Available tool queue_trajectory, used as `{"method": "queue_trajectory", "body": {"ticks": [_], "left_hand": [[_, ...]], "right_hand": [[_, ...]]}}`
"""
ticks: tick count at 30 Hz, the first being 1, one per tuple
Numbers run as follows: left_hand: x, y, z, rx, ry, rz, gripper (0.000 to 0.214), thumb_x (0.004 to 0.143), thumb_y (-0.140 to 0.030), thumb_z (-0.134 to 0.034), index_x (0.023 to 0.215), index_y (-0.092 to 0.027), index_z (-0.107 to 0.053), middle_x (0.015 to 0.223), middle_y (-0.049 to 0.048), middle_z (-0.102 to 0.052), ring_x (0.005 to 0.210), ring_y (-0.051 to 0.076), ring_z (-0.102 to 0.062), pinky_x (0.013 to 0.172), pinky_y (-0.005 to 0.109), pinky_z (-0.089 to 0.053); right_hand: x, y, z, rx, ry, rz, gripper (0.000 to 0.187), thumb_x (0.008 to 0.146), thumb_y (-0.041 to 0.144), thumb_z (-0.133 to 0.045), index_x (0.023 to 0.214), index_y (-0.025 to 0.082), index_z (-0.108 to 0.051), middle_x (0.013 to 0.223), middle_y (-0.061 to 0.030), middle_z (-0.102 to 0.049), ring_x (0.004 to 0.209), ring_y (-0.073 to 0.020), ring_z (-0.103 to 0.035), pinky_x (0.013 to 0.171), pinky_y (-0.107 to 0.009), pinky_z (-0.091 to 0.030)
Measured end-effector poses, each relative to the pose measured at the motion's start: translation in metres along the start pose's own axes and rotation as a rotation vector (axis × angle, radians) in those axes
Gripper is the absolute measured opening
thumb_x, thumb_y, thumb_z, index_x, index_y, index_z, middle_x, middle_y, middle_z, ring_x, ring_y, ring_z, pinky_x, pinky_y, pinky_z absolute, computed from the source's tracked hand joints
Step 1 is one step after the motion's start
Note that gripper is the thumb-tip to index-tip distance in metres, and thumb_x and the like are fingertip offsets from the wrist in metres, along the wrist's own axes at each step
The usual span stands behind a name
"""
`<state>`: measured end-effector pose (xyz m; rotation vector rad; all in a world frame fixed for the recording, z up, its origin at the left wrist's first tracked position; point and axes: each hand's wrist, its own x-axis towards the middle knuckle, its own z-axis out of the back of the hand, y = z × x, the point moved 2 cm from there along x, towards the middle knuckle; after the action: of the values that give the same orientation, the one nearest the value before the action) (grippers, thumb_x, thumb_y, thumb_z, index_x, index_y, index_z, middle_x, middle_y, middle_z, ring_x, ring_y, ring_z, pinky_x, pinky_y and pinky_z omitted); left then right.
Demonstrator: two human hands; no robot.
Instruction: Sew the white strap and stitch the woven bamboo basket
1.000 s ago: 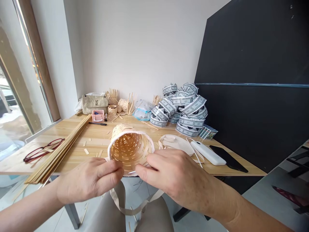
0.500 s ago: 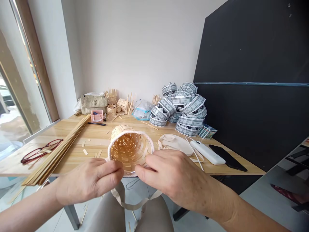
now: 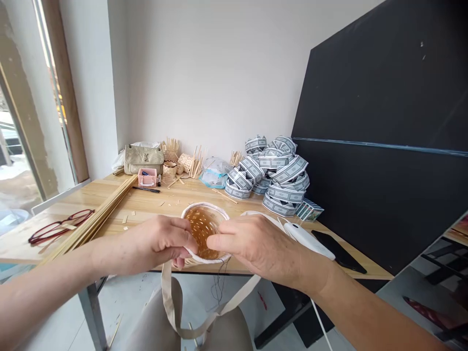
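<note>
A small woven bamboo basket [image 3: 200, 225] is held at the table's front edge, its mouth tilted up toward me. White trim runs round its rim. My left hand [image 3: 159, 243] pinches the rim's near left side, fingertips partly inside. My right hand [image 3: 258, 243] is closed over the right rim with the thumb in the mouth; whether it also holds something small is hidden. A beige fabric strap [image 3: 193, 333] hangs in a loop below the basket, over my knees. Dark thread [image 3: 218, 288] dangles from the near rim.
Long bamboo strips [image 3: 102, 209] and red glasses [image 3: 60, 225] lie at left. Behind are a handbag [image 3: 144, 160], a pink box [image 3: 147, 177], small baskets [image 3: 169, 167] and stacked patterned ribbon rolls [image 3: 281, 170]. At right lie a white device [image 3: 309, 240] and black phone [image 3: 339, 251].
The basket has tipped more upright, its mouth now facing upward. My left hand has risen slightly and shifted right. The strap loop hangs lower and wider, and the dark thread shows more clearly.
</note>
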<state>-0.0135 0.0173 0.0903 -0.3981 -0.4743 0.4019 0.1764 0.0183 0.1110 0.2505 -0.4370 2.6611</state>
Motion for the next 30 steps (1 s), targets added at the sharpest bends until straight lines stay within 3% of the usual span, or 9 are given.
{"method": "queue_trajectory", "body": {"ticks": [4, 9, 15, 23, 30], "left_hand": [[0.006, 0.006, 0.005, -0.242, 0.075, 0.131, 0.026, 0.090, -0.023, -0.041, 0.087, -0.011, -0.064, 0.081, 0.0071, -0.056, 0.065, 0.011, -0.060, 0.061, 0.020, -0.052], [0.007, 0.015, 0.004, -0.354, 0.106, 0.165, 0.035, 0.089, -0.037, -0.041, 0.087, -0.010, -0.062, 0.079, 0.0075, -0.055, 0.065, 0.013, -0.062, 0.062, 0.023, -0.053], [0.009, 0.015, 0.001, -0.350, 0.124, 0.168, 0.025, 0.089, -0.024, -0.041, 0.083, -0.010, -0.061, 0.081, 0.0066, -0.053, 0.064, 0.011, -0.060, 0.061, 0.022, -0.051], [0.011, 0.020, -0.006, -0.230, 0.101, 0.077, 0.023, 0.088, -0.016, -0.042, 0.080, -0.012, -0.062, 0.070, 0.0052, -0.058, 0.070, 0.013, -0.058, 0.064, 0.021, -0.049], [0.016, 0.023, -0.008, -0.247, 0.037, 0.104, 0.021, 0.086, -0.014, -0.043, 0.079, -0.011, -0.062, 0.071, 0.0032, -0.054, 0.060, 0.009, -0.058, 0.057, 0.017, -0.049]], "right_hand": [[0.004, -0.005, 0.000, 0.070, -0.036, 0.016, 0.020, 0.080, 0.004, -0.046, 0.074, 0.017, -0.060, 0.060, 0.0040, -0.041, 0.055, -0.0098, -0.034, 0.050, -0.023, -0.019], [0.008, -0.008, 0.000, 0.148, -0.113, 0.066, 0.027, 0.083, 0.004, -0.045, 0.065, 0.016, -0.061, 0.054, 0.0028, -0.042, 0.058, -0.0122, -0.033, 0.053, -0.023, -0.022], [0.010, -0.012, -0.007, 0.203, -0.071, 0.106, 0.026, 0.078, -0.003, -0.049, 0.075, 0.017, -0.066, 0.059, 0.0026, -0.052, 0.059, -0.0128, -0.032, 0.058, -0.024, -0.025], [0.009, -0.013, -0.017, 0.279, -0.133, 0.121, 0.027, 0.080, 0.001, -0.046, 0.074, 0.018, -0.066, 0.057, 0.0029, -0.045, 0.059, -0.0129, -0.032, 0.059, -0.025, -0.025], [0.013, -0.012, -0.033, 0.253, -0.199, 0.185, 0.030, 0.087, 0.010, -0.038, 0.062, 0.016, -0.053, 0.058, 0.0027, -0.049, 0.056, -0.0115, -0.033, 0.062, -0.026, -0.026]]}}
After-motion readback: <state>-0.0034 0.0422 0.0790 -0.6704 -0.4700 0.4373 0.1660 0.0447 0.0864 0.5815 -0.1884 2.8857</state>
